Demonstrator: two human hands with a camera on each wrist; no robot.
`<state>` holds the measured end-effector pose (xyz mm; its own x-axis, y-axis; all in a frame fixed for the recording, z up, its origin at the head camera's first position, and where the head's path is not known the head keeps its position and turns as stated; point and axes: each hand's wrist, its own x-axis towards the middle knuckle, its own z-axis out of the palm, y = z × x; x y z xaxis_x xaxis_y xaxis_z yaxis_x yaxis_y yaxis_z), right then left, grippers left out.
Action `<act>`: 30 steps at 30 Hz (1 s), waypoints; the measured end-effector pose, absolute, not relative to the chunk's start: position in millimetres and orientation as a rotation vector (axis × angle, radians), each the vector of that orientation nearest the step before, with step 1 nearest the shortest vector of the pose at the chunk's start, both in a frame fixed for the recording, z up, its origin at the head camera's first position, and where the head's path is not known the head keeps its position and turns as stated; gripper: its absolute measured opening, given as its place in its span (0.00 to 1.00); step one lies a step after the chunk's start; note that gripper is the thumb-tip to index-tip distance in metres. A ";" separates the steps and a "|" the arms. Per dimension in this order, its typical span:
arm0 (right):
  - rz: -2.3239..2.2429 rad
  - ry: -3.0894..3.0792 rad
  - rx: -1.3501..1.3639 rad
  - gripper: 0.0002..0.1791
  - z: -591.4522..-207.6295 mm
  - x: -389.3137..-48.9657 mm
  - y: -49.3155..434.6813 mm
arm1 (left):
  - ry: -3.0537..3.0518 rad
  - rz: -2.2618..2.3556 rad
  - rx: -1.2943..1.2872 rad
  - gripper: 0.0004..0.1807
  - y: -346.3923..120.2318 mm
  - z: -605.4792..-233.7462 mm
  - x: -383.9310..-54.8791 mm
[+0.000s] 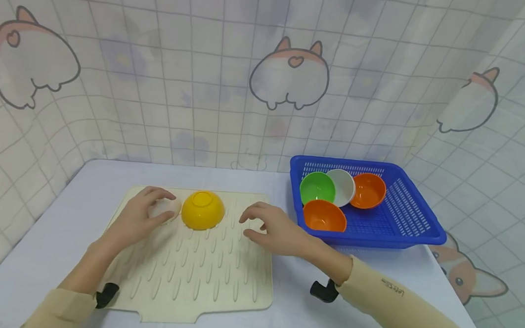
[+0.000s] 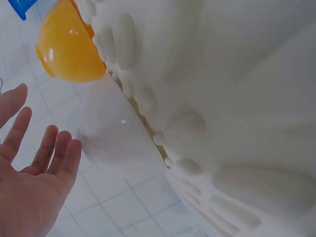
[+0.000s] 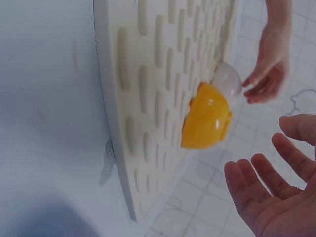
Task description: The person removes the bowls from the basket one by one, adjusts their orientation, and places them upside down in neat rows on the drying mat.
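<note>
A yellow bowl [image 1: 202,210] lies upside down on the cream ribbed draining mat [image 1: 203,280]. Directly left of it is a white bowl [image 2: 116,131], also upside down and partly covered by my left hand [image 1: 137,217] in the head view. The fingers of that hand are loosely bent over the white bowl, with the fingertips very near its side; whether they touch, I cannot tell. My right hand [image 1: 277,229] hovers over the mat's right edge, apart from the yellow bowl, its fingers relaxed and holding nothing.
At the right, a blue basket [image 1: 396,239] holds a green bowl [image 1: 317,187], a white bowl [image 1: 345,188] and two orange bowls, one behind [image 1: 369,191] and one in front [image 1: 324,217]. A patterned curtain [image 1: 213,87] hangs behind the white-covered table [image 1: 300,299].
</note>
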<state>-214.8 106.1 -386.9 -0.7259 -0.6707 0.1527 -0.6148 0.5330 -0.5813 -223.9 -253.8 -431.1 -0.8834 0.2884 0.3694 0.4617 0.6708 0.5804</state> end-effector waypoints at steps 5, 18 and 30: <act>-1.090 2.706 -1.005 0.11 -374.3 -209.2 132.8 | -2.609 -1.044 -0.556 0.15 -265.5 -425.7 -220.7; -1.209 2.871 -0.745 0.18 -361.1 -226.0 197.3 | -2.632 -1.086 -0.256 0.19 -302.1 -422.4 -218.3; -0.990 2.962 -0.375 0.26 -359.2 -241.4 249.5 | -3.002 -1.261 0.036 0.38 -334.8 -419.1 -218.5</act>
<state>-241.4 249.5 -359.2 -0.9716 -0.2232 0.0782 -0.2254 0.7737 -0.5922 -218.5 -334.8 -419.1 -0.9932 0.0238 -0.1137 -0.0646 0.7006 0.7106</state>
